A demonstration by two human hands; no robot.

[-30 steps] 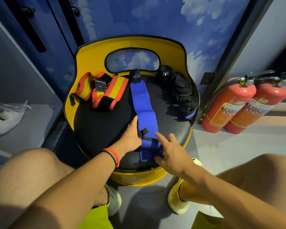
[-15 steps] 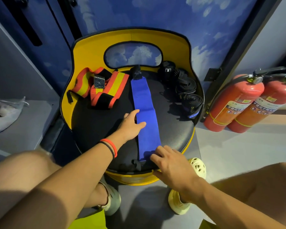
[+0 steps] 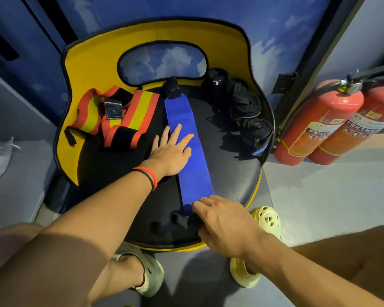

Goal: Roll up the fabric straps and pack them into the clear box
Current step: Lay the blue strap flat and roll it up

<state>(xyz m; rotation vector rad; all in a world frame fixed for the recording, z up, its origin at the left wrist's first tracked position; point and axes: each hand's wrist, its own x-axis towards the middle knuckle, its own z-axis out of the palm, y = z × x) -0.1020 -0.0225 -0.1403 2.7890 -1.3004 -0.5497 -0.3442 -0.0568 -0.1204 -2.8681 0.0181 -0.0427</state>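
Head view: long blue fabric strap (image 3: 195, 173) lay flat on the round black padded seat (image 3: 231, 173), running near to far. Left hand (image 3: 171, 151) flat, fingers straight, pressing its middle. Right hand (image 3: 222, 220) curled over the near end; grip not discernible. Judgement: start the roll tight from the near end, edges aligned. Rolled black straps (image 3: 246, 107) far right.

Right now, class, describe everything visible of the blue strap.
The blue strap is a long, flat band of fabric with black tabs at both ends. It lies unrolled and straight across the black seat, far end toward the backrest. The left hand presses flat on its middle; the right hand touches its near end.
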